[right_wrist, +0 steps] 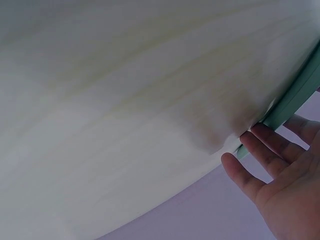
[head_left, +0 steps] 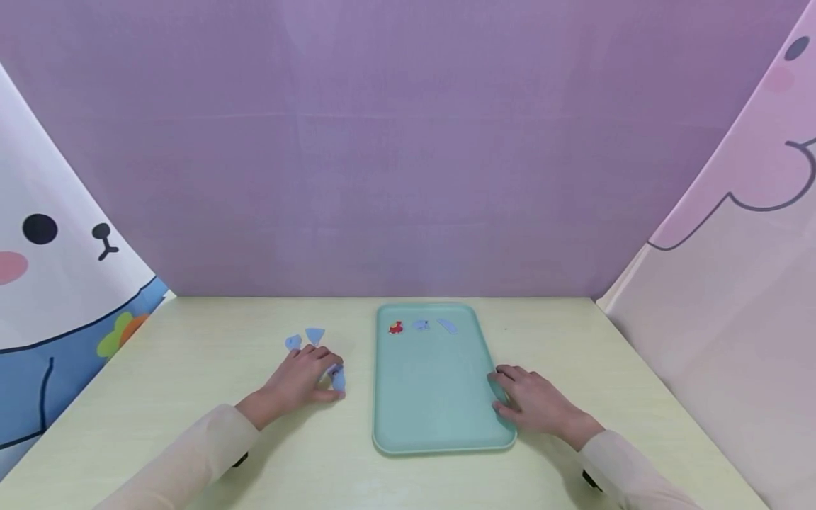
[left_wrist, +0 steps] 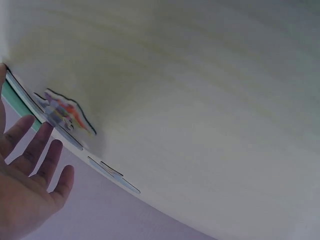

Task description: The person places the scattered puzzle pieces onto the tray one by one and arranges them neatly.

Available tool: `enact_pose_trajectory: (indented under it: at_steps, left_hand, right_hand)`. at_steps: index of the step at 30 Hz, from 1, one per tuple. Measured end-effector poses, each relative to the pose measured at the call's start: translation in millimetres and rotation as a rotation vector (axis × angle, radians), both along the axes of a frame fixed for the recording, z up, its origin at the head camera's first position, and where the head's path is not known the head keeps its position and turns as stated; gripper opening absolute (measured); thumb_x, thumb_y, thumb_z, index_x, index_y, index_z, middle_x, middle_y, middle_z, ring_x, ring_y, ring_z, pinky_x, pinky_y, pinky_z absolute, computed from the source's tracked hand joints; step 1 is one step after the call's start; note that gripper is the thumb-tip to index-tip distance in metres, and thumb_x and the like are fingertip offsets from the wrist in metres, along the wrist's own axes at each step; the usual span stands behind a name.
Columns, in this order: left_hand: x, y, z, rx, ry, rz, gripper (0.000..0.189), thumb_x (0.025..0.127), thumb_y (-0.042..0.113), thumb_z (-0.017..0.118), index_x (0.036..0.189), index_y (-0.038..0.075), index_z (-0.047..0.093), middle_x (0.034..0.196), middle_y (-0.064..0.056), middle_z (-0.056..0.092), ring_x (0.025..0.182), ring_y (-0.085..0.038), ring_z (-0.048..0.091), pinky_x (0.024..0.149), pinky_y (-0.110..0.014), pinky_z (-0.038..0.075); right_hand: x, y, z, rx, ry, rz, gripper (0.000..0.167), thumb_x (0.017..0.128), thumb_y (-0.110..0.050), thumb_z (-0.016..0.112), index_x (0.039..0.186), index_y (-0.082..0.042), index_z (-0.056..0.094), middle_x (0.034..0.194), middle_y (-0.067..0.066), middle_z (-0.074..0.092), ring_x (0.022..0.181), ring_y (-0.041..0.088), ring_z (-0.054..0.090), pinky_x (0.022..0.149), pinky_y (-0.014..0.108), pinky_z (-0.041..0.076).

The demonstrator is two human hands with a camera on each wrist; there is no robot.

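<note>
My left hand (head_left: 304, 379) lies flat on the pale table, left of the green tray (head_left: 433, 411). A blue flat piece (head_left: 338, 379) lies at its fingertips, and I cannot tell if they touch. In the left wrist view the left hand (left_wrist: 30, 170) has straight, spread fingers and holds nothing; a colourful flat piece (left_wrist: 65, 112) and a thin blue piece (left_wrist: 112, 175) lie just beyond it. My right hand (head_left: 519, 400) rests against the tray's right rim; the right wrist view shows the right hand's (right_wrist: 275, 170) straight fingers touching the tray rim (right_wrist: 295, 95).
Two more blue pieces (head_left: 293, 342) (head_left: 314, 334) lie on the table beyond the left hand. At the tray's far end are a red piece (head_left: 396, 327) and two blue pieces (head_left: 421, 324) (head_left: 448, 326). Purple and cartoon-printed curtains close in the table.
</note>
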State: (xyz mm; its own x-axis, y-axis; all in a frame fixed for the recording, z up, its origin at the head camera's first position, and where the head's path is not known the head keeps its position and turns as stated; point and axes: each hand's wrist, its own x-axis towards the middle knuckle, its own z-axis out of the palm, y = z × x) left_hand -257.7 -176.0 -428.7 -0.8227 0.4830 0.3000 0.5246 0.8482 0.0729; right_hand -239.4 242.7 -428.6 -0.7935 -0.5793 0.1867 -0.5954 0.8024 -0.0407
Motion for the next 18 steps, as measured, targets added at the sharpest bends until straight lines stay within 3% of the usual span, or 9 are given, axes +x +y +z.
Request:
enact_pose_trajectory:
  at_steps: [18]
  left_hand:
    - [-3.7,1.1,2.4,0.018,0.011,-0.051,0.047,0.067,0.047,0.074,0.100,0.014,0.066,0.101,-0.002,0.064,0.094,-0.023,0.056,0.078,-0.041,0.047]
  right_hand:
    - [-0.7,-0.2,-2.5,-0.006,0.000,-0.015,0.045,0.084,-0.031,0.061,0.121,-0.004,0.055,0.122,0.017,0.054,0.112,0.032,0.053,0.084,0.047,0.047]
